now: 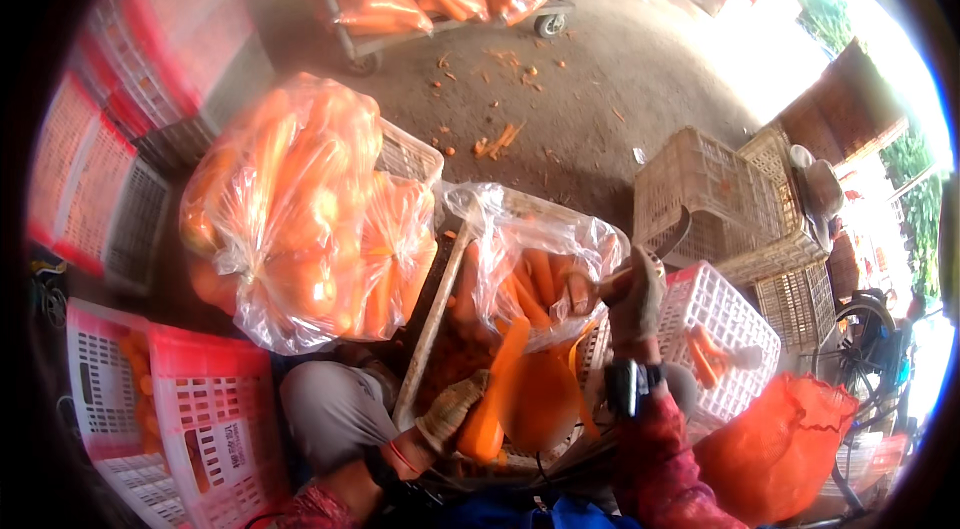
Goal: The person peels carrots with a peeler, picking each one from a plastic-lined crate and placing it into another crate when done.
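My left hand (452,409), in a knit glove, grips a large orange carrot (491,398) low over a pale plastic crate (429,337). My gloved right hand (636,300) is closed around the handle of a hand tool (611,280). A curved blade (676,235) sticks out past its fingers, and a looped end, perhaps a peeler, points at the carrots; whether these are one tool I cannot tell. An open clear plastic bag (487,217) of carrots (536,285) sits in the crate. Beside the held carrot is a blurred round orange-brown patch, its nature unclear.
Full, tied carrot bags (300,206) stand at left. A red-and-white crate (217,386) lies near my left knee. At right are a white crate (731,337) with carrots on it, an orange mesh sack (776,446) and stacked crates (712,184). A cart (450,24) bears more bags.
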The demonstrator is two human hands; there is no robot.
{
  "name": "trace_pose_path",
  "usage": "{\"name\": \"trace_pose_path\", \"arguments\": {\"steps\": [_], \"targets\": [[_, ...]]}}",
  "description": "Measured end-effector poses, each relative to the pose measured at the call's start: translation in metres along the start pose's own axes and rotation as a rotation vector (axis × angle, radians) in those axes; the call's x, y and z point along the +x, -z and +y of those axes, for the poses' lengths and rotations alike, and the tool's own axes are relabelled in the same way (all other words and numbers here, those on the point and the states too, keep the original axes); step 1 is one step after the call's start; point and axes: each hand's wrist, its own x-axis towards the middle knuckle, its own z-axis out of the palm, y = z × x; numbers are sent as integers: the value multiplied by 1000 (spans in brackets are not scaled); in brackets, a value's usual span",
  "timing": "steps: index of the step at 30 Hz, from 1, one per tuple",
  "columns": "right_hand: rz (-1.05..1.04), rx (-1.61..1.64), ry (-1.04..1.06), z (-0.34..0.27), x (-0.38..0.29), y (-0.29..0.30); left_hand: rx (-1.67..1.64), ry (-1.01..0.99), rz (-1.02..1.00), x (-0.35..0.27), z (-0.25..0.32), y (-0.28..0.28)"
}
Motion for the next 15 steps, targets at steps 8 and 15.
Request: {"name": "trace_pose_path", "arguments": {"steps": [8,15], "targets": [[-261,-28,-279,7,-114,-34,-302,100,-63,7,-2,6],[26,-18,-2,-4,-5,-7,-121,126,34,5,6,-6]]}}
